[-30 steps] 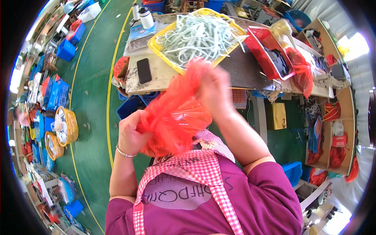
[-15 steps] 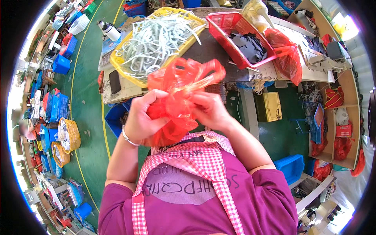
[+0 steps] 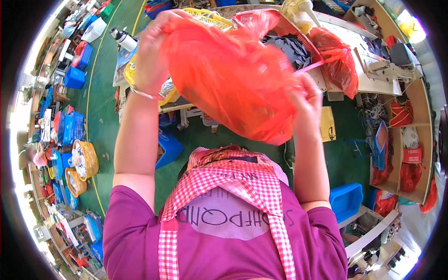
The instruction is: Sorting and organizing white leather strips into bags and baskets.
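Red plastic bag (image 3: pixel 228 79): thin, crumpled, blurred. Held aloft and spread out between both hands, in front of the bench (image 3: pixel 385 85). Covers much of the view behind.

Left hand (image 3: pixel 154 56): closed on the bag's upper left edge; too blurred for exact finger placement. Pale bracelet (image 3: pixel 147 94) around the wrist.

Right hand (image 3: pixel 307 100): pinching the bag's right edge between thumb and fingers.

On the bench, partly masked by the bag: yellow basket (image 3: pixel 212 17), upper rim and left side visible; red basket (image 3: pixel 284 26), containing black flat pieces (image 3: pixel 291 50). Just beside the red basket: second red bag (image 3: pixel 335 65), bunched and bulging; yellowish bottle (image 3: pixel 296 15) with a pale nozzle. Toward the left end: white bottle (image 3: pixel 125 40) with dark cap.

Worn: purple shirt (image 3: pixel 233 259); red-and-white checked apron (image 3: pixel 168 252).

Below and around: green floor (image 3: pixel 105 107); yellow box (image 3: pixel 328 123) near the right hand in view; blue tub (image 3: pixel 346 200) at lower right; wooden shelf unit (image 3: pixel 428 149) at far right, stocked with bags.
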Available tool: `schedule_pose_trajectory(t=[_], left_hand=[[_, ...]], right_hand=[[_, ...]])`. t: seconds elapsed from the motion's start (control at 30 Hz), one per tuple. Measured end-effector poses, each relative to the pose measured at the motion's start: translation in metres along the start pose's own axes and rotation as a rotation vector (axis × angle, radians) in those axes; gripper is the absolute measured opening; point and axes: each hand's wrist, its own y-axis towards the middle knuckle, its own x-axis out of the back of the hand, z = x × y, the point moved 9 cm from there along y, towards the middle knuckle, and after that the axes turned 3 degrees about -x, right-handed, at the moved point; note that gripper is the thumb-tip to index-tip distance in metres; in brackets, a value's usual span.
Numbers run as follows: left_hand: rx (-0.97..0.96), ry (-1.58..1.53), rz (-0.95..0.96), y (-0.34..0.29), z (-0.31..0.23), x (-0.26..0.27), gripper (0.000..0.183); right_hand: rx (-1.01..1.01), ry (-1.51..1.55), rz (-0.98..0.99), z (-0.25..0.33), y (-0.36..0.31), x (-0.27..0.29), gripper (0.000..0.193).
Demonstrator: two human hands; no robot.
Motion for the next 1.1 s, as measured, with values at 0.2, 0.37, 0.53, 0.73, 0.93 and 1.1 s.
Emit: schedule_pose_trajectory(t=[0.2,0.37,0.53,0.73,0.93,1.1], left_hand=[[0.162,-0.166,0.164,0.021,0.008,-0.001,0.031],[-0.220,0.226,0.298,0.050,0.006,-0.004,0.015],[-0.076,0.422,0.041,0.065,-0.012,0.076,0.030],[0.490,-0.021,0.256,0.032,-0.052,0.094,0.056],[0.135,0.039,0.253,0.033,-0.073,0.028,0.075],[0.380,-0.364,0.004,0.022,-0.097,0.021,0.079]], right_hand=[[0.440,0.118,0.022,0.070,0.012,-0.008,0.022],[0.368,-0.547,0.585,0.039,0.014,-0.137,0.034],[-0.287,-1.117,0.936,-0.083,-0.020,-0.099,0.045],[-0.123,-0.383,1.281,-0.019,-0.005,-0.072,0.045],[0.163,-0.846,-0.408,-0.082,0.185,0.176,0.039],[-0.021,-1.120,-0.844,-0.163,0.163,0.240,0.040]])
